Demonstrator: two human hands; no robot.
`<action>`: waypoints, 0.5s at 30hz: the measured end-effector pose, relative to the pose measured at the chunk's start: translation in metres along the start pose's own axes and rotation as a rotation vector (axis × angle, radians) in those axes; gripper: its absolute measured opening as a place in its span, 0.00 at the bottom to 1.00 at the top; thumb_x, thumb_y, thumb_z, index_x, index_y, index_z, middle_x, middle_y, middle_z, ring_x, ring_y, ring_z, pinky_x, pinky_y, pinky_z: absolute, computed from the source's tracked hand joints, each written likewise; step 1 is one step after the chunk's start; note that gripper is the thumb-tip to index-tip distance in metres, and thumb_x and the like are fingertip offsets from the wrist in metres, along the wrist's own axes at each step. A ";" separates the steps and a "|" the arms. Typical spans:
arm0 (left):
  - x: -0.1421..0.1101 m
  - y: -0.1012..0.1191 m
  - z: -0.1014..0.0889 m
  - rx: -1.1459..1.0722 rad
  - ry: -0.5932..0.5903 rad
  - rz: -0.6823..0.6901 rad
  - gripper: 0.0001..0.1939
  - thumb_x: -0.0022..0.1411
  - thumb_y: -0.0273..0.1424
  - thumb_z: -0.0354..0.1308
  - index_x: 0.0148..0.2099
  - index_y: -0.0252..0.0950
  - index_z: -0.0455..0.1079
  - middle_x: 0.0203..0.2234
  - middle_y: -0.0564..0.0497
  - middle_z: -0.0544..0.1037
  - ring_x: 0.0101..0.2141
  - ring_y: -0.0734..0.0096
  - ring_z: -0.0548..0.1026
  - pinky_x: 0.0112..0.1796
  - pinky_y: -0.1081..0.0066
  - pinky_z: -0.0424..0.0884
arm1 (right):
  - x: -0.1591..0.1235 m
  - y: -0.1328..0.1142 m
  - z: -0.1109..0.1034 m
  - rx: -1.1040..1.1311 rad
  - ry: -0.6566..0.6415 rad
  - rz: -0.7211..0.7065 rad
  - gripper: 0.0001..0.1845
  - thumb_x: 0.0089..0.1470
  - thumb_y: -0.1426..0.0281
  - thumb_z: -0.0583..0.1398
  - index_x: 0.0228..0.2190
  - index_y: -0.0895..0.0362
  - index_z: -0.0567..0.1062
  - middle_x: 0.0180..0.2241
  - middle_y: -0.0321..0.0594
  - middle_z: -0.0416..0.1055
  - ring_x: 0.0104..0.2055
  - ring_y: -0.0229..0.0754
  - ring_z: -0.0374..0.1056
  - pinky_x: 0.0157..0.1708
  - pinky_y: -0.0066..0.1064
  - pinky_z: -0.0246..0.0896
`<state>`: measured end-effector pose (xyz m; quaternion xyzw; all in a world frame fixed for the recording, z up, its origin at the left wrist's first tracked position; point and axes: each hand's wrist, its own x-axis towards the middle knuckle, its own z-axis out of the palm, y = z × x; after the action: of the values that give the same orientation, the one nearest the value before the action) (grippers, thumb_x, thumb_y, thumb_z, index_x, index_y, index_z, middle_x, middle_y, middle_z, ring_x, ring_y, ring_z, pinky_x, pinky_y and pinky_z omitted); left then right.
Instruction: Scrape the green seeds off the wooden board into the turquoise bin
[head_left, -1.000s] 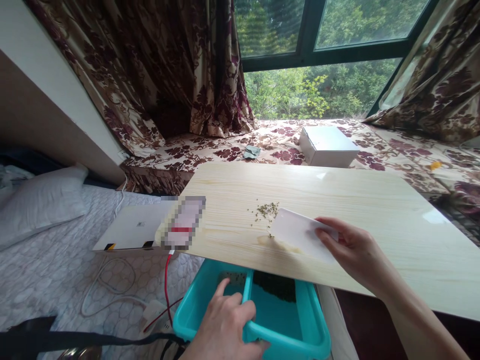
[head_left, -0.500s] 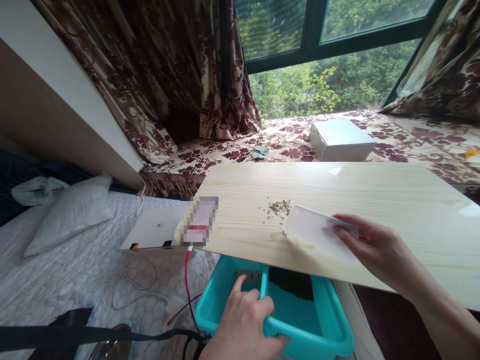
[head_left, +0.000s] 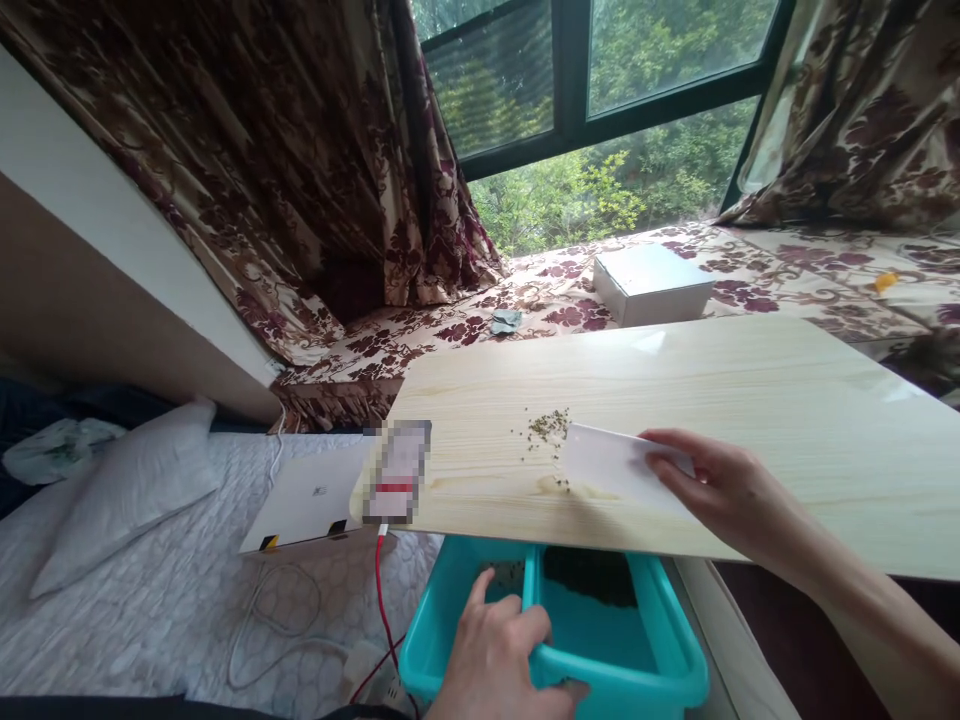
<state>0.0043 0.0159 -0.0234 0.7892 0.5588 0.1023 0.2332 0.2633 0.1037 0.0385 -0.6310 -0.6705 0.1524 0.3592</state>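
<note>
My right hand (head_left: 720,490) pinches a thin white plastic scraper (head_left: 607,460) between thumb and fingers. The scraper leans low over the wood-patterned table (head_left: 750,390). Just left of its edge lies a scatter of small greenish-brown grains (head_left: 549,426), with a few stray ones nearer the table's front. Below that edge is a turquoise divided bin (head_left: 679,625). My left hand (head_left: 499,640) grips its divider and front rim, index finger stretched over the left compartment. A dark heap of grains (head_left: 589,577) fills the back of the right compartment; a few grains show in the left one.
A blurred-out phone (head_left: 401,470) with a red cable (head_left: 382,590) lies at the table's left end. Beside it a white box (head_left: 307,500) rests on the quilted bed (head_left: 150,600). Another white box (head_left: 652,280) sits on the flowered window ledge behind the table.
My view has tilted and turned slightly, so the scene sits differently in the picture. The scraper stays beside the grains, and both hands keep their holds.
</note>
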 end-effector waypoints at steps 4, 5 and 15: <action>0.005 0.002 -0.005 0.003 -0.022 0.019 0.13 0.42 0.36 0.67 0.25 0.40 0.65 0.21 0.59 0.67 0.30 0.68 0.73 0.57 0.49 0.54 | -0.004 0.003 0.001 0.004 -0.012 0.026 0.16 0.49 0.64 0.56 0.35 0.56 0.80 0.19 0.37 0.74 0.18 0.40 0.65 0.20 0.30 0.60; 0.006 0.002 -0.006 -0.001 -0.033 0.026 0.13 0.43 0.36 0.67 0.25 0.40 0.64 0.21 0.59 0.67 0.29 0.68 0.73 0.57 0.49 0.54 | -0.005 0.003 0.001 0.008 -0.022 0.028 0.16 0.49 0.64 0.56 0.36 0.56 0.80 0.21 0.38 0.75 0.19 0.40 0.66 0.21 0.30 0.61; 0.009 0.001 -0.004 -0.004 -0.061 0.029 0.12 0.42 0.35 0.66 0.25 0.40 0.65 0.22 0.58 0.69 0.31 0.65 0.74 0.56 0.48 0.53 | -0.006 0.001 -0.003 -0.012 -0.082 0.017 0.16 0.51 0.63 0.56 0.37 0.56 0.79 0.26 0.41 0.78 0.23 0.42 0.69 0.24 0.31 0.64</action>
<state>0.0063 0.0254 -0.0202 0.7994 0.5399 0.0827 0.2503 0.2660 0.0971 0.0379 -0.6321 -0.6803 0.1770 0.3262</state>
